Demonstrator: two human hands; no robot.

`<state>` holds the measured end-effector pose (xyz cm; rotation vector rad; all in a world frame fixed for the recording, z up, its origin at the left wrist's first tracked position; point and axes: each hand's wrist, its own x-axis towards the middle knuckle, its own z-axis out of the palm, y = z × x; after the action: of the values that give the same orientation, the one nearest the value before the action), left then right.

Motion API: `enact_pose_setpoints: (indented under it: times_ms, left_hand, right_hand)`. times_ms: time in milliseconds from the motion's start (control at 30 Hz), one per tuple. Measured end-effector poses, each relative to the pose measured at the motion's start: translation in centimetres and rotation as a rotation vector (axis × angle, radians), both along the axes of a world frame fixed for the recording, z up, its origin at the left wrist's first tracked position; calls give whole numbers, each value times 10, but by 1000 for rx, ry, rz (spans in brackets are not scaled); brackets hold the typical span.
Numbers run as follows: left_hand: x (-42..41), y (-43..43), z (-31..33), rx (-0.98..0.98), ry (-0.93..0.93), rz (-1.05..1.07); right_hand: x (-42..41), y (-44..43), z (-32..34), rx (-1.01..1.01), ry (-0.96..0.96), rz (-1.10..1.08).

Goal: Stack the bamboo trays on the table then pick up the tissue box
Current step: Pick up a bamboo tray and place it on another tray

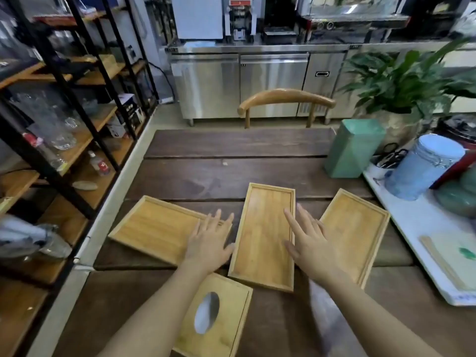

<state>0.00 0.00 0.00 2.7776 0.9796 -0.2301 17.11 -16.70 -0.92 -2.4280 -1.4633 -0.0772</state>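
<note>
Three bamboo trays lie side by side on the dark wooden table (231,148): a left tray (152,228), a middle tray (262,238) and a right tray (360,230). My left hand (210,242) hovers open over the right end of the left tray, fingers spread. My right hand (310,240) is open between the middle and right trays, covering both edges. A bamboo tissue box (219,318) with an oval slot sits near the front edge, partly under my left forearm.
A green faceted container (354,148) stands at the right rear of the table. A white side surface (412,222) on the right carries a blue jar (425,166) and other items. A chair back (286,97) is behind the table, black shelving (64,124) to the left.
</note>
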Motion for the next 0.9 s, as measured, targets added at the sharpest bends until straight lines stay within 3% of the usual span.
enact_pose_setpoints:
  times_ms: [133, 400, 533, 633, 733, 900]
  left_hand:
    - [6, -3, 1, -339, 229, -34]
    - [30, -36, -1, -464, 297, 202]
    - [43, -36, 7, -801, -9, 550]
    - [43, -29, 14, -983, -200, 725]
    - [37, -20, 17, -1035, -212, 796]
    - [32, -19, 13, -1023, -248, 833]
  right_hand:
    - [-7, -7, -21, -159, 34, -43]
    - [-20, 1, -33, -306, 324, -220]
    - [-29, 17, -24, -229, 594, -350]
    - [-30, 26, -15, -37, 848, -481]
    - [-27, 31, -10, 188, 1140, -575]
    - [-18, 39, -4, 269, 1393, -661]
